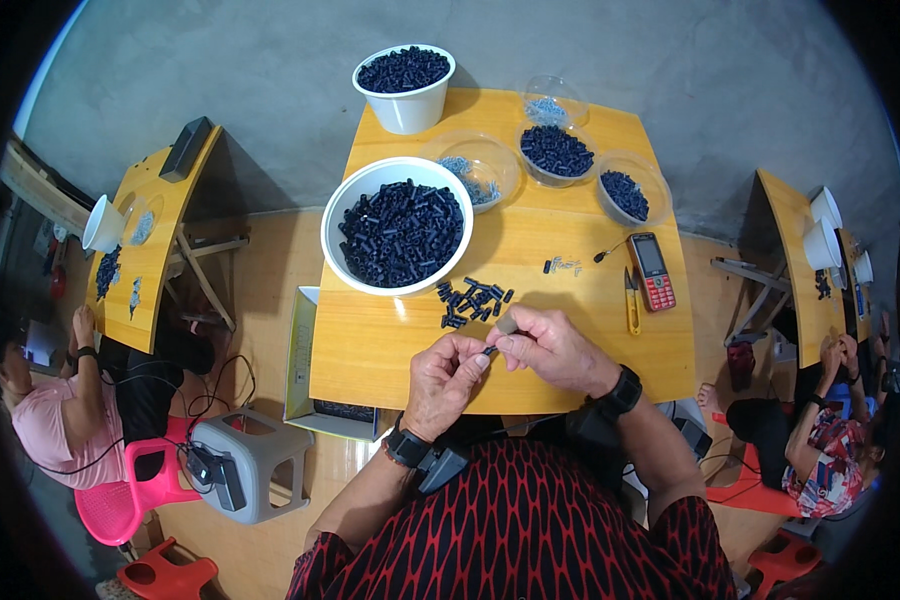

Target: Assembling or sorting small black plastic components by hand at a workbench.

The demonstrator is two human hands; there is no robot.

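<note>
My left hand (448,385) pinches a small dark cylindrical piece (489,350) between thumb and fingers near the table's front edge. Right against it is my right hand (555,350), its thumb and fingertips closed at the same piece. Whatever lies inside the right fingertips is too small to make out. A grey cover (507,324) sits on one right finger. Just beyond both hands, a loose heap of short black plastic pieces (473,300) lies on the yellow table (590,385). To the right of the heap are a few tiny pale metal parts (567,266).
A large white tub (335,235) full of black pieces stands left of the heap, another white bucket (405,112) behind. Clear bowls (555,180) hold dark and silvery parts. A yellow cutter (632,305) and red phone (654,270) lie right. People sit at side tables.
</note>
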